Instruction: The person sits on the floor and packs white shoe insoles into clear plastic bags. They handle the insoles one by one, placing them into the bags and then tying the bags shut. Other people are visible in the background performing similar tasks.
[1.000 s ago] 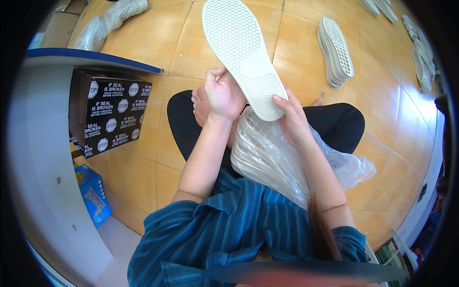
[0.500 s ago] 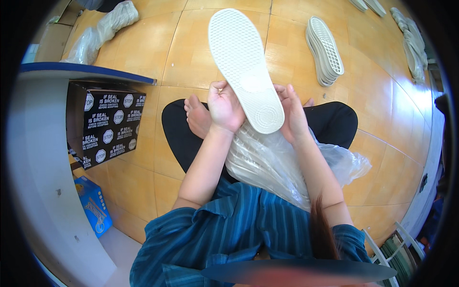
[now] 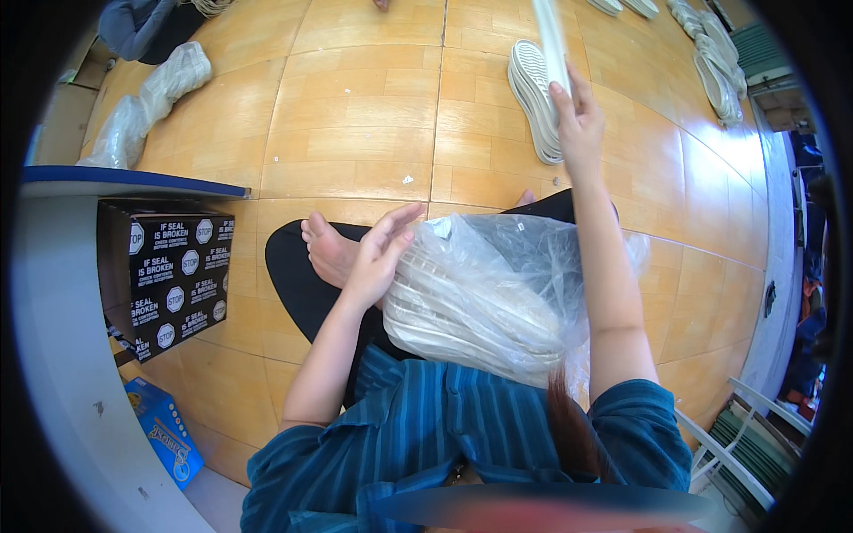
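My right hand (image 3: 579, 124) reaches forward, gripping a white shoe sole (image 3: 551, 43) by its near end. The sole appears edge-on, slightly blurred, and its far end leaves the picture. Just left of it, a stack of white soles (image 3: 531, 98) lies on the floor. On my lap rests a clear plastic bag (image 3: 542, 240) with several white soles (image 3: 444, 311) inside. My left hand (image 3: 380, 256) is at the bag's left edge, fingers outstretched and holding nothing; whether it touches the plastic I cannot tell.
A black printed box (image 3: 178, 280) sits under a blue-edged table (image 3: 133, 182) at left, a blue box (image 3: 164, 435) nearer. Wrapped bundles lie far left (image 3: 147, 107) and far right (image 3: 715, 75). A white rack (image 3: 737, 444) stands near right. Another person (image 3: 147, 27) is at far left.
The sole, held up before me between both hands, has moved forward and right in my right hand alone, turning edge-on. My left hand has come off it, down beside the bag.
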The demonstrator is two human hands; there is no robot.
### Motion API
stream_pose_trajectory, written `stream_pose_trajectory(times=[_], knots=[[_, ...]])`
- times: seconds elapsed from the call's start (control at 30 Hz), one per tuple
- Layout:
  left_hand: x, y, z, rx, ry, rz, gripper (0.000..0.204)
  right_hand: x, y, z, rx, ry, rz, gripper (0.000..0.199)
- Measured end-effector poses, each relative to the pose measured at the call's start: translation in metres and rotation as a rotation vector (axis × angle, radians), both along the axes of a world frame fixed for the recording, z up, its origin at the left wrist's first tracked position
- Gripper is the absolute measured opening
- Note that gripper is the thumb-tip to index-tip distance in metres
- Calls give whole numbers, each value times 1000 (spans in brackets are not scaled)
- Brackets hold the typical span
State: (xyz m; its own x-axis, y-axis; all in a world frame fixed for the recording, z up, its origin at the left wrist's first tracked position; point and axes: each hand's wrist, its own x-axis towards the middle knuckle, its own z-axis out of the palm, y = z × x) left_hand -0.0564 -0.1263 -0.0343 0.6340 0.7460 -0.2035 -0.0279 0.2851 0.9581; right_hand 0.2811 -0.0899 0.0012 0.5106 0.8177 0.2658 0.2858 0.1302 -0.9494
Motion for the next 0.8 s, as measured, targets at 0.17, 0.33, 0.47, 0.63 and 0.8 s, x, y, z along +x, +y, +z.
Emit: stream_pose_trajectory(times=[0.17,0.33,0.47,0.63,0.8], knots=[[-3,-23,-20,202,235,117,51,94,18,-62,-433,-789,-37,54],[11,-27,-21,146,222,194,52,79,3,-47,-685,-1072,20,64],[7,-17,-27,27,272,128,50,71,-57,31,-382,-609,188,57],[4,1,-28,-29,201,89,45,86,-171,94,-456,-320,54,33],[28,11,4,547,340,69,39,48,-262,87,-1028,-152,-186,34]])
